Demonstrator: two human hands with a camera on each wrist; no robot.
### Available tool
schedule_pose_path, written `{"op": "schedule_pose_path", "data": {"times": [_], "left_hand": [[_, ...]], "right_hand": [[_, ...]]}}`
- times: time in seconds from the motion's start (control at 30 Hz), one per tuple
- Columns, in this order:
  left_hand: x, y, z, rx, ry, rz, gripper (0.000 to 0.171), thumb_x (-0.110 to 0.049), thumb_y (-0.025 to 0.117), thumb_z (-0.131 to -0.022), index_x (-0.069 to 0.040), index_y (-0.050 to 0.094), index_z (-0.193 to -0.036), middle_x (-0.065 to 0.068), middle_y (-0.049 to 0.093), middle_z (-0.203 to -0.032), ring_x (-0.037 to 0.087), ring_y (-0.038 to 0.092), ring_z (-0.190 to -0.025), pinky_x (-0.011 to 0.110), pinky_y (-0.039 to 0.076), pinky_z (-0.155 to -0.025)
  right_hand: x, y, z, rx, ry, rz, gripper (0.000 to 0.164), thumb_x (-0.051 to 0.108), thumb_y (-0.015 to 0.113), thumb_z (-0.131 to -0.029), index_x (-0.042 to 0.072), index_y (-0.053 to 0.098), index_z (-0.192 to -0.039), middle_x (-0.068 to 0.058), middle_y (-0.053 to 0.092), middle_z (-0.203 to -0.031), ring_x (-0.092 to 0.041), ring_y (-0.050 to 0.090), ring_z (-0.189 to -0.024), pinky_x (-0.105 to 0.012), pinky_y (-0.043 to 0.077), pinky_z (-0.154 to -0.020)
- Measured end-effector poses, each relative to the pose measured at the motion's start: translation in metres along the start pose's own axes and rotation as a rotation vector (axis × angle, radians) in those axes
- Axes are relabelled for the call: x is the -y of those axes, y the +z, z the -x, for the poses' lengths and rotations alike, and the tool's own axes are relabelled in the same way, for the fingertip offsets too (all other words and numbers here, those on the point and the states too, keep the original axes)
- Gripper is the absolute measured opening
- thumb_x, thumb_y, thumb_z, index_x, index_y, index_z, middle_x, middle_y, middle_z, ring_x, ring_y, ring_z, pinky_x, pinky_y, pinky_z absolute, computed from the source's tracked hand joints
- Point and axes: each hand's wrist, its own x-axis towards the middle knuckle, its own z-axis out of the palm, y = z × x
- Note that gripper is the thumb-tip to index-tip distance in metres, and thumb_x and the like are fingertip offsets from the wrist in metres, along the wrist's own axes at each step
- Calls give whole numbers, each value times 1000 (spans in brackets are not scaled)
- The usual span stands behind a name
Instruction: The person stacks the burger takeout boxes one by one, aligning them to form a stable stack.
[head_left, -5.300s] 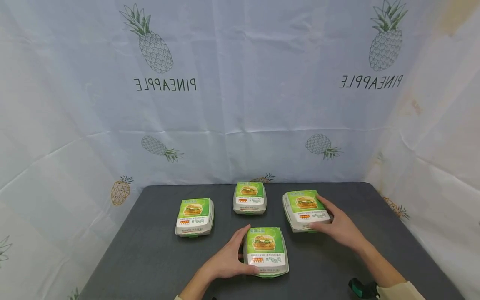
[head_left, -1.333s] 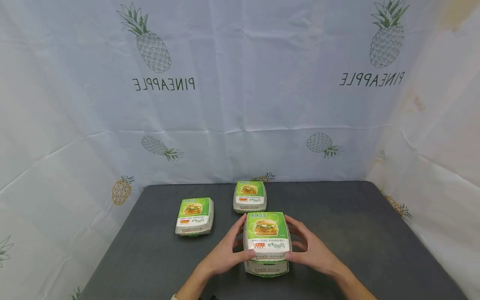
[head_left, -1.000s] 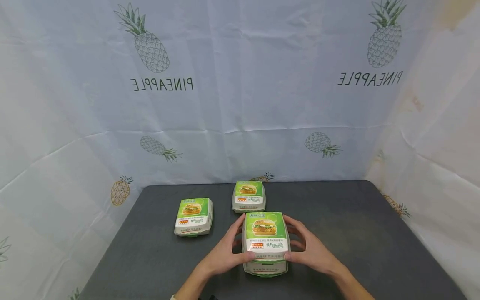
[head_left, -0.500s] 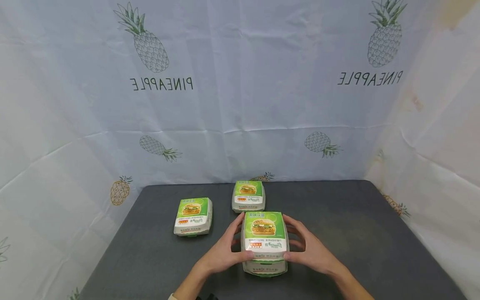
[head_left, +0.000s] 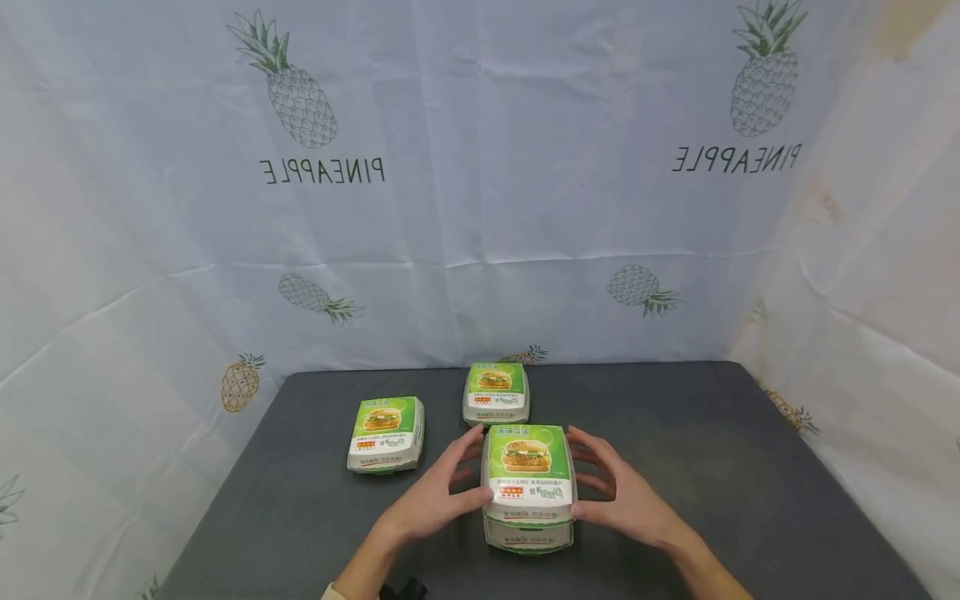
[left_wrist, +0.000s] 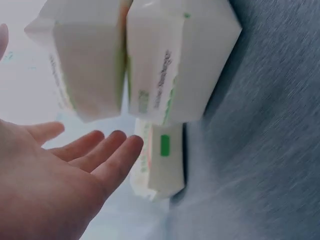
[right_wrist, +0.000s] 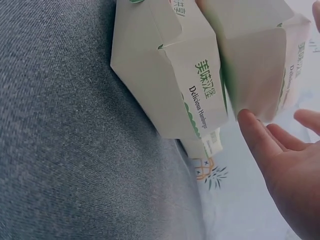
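Two green-and-white burger boxes stand stacked near the front middle of the table. The upper burger box (head_left: 528, 467) rests squarely on the lower burger box (head_left: 528, 537), whose front side alone shows in the head view. My left hand (head_left: 429, 500) is beside the stack's left side, fingers spread; in the left wrist view they show a gap from the upper box (left_wrist: 89, 70). My right hand (head_left: 633, 502) is at the right side, its fingers loosely extended. In the right wrist view, one fingertip (right_wrist: 246, 116) overlaps the upper box's lower edge.
A burger box (head_left: 386, 433) lies to the left on the dark table (head_left: 675, 417), and another burger box (head_left: 497, 393) stands behind the stack near the back edge. A pineapple-print curtain (head_left: 525, 208) hangs around the back and sides.
The right-hand burger box was brought over and set on the front one. In the last half second, my left hand has let go and moved left; my right fingers have loosened slightly.
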Motion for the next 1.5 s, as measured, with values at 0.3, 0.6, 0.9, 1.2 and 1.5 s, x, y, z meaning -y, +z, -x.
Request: {"op": "schedule_pose_path", "data": {"times": [0.3,0.6,0.9,1.2,1.5], "left_hand": [[-6,-20,-20,-231,-17,-73,62,-34,58,-106,-8,36,-157,15,37,-159,36,37,-145,55,33,-116],[4,-26,-51,-398,-80,-222,66,-36,62,-103,-7,37,-157,19,34,-159,40,36,-144,59,36,-112],[15,-27,-79,-453,-148,-268,78,-41,68,-97,-10,32,-160,21,25,-162,43,29,-147,63,33,-111],[27,-26,-93,-442,-180,-227,97,-40,79,-88,-10,24,-162,23,17,-164,47,21,-149,66,32,-111],[40,-23,-107,-401,-154,-225,106,-34,84,-83,-4,21,-162,27,12,-165,47,16,-151,66,29,-113]], "right_hand": [[4,0,-4,-8,-30,15,87,5,76,-91,20,27,-161,-21,24,-161,2,42,-134,-31,47,-106],[6,3,-2,-16,-8,34,86,7,76,-91,15,27,-162,-20,25,-161,4,41,-134,-31,46,-107],[8,4,0,-9,-15,59,86,7,75,-92,14,26,-162,-14,28,-159,5,38,-135,-34,46,-107],[8,8,1,-22,1,103,88,11,78,-90,17,26,-162,-11,27,-160,-2,37,-138,-37,47,-107],[7,10,0,-33,33,120,92,15,80,-89,17,24,-162,-12,26,-160,-44,31,-143,-34,47,-106]]}}
